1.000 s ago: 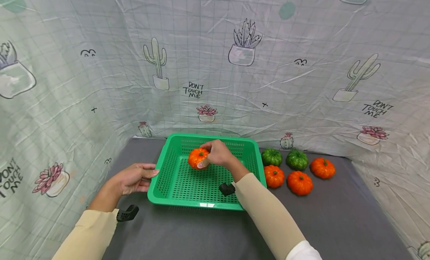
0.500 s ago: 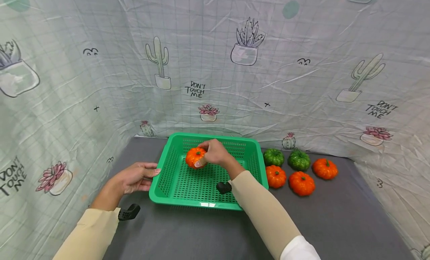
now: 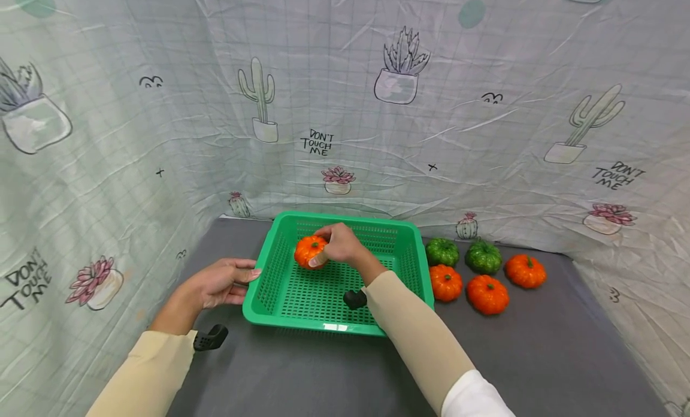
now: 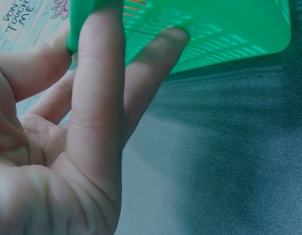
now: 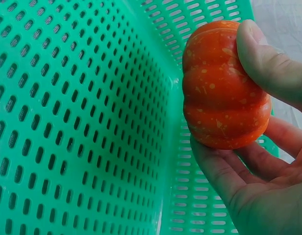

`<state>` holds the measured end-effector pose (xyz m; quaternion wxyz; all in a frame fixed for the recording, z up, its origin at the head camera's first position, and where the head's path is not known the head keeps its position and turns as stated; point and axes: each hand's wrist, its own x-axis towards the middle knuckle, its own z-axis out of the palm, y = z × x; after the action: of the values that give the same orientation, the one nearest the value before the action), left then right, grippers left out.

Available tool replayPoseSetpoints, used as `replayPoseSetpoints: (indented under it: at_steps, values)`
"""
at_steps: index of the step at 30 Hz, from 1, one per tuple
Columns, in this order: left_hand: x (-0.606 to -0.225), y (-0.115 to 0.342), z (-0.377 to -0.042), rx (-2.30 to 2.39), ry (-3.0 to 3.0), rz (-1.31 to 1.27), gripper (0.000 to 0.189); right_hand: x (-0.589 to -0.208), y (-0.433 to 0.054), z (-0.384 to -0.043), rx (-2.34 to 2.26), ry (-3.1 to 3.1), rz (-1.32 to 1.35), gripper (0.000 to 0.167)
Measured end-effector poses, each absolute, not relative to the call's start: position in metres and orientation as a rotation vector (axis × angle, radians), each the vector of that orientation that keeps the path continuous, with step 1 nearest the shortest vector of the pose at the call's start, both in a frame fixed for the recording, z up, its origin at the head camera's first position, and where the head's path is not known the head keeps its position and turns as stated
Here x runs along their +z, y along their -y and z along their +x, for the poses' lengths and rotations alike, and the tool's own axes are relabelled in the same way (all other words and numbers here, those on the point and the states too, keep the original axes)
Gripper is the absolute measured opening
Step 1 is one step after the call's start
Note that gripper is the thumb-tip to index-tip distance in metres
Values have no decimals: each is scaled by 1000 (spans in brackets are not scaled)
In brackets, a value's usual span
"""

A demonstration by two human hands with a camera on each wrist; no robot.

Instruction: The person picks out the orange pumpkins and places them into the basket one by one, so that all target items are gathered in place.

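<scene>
A small orange pumpkin (image 3: pixel 308 250) is in my right hand (image 3: pixel 345 244), inside a green plastic basket (image 3: pixel 334 328) near its left back corner. The right wrist view shows the thumb on one side of the pumpkin (image 5: pixel 222 88) and curled fingers on the other. Whether the pumpkin touches the basket floor, I cannot tell. My left hand (image 3: pixel 223 283) holds the basket's left rim. Up close in the left wrist view, thumb and fingers of the left hand (image 4: pixel 94 103) pinch the rim, with one fingertip against the slotted outer wall.
Right of the basket, two green pumpkins (image 3: pixel 483 257) and three orange pumpkins (image 3: pixel 487 295) sit on the dark grey table (image 3: pixel 544 357). A pale cloth (image 3: pixel 474 135) with cactus prints hangs behind and along the sides.
My right hand has moved the orange pumpkin a little to the left inside the basket. The left hand stays on the rim. The head view has shifted slightly.
</scene>
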<state>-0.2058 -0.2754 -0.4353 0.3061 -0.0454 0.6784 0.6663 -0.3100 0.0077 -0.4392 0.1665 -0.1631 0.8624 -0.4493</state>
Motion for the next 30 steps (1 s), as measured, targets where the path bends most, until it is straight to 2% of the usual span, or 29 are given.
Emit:
replayPoseSetpoints:
  at_steps: [30]
  values:
    - [-434,274,-205,1762,-1805,-129,62,-453,4,-315,-1327,-2356,-445,73]
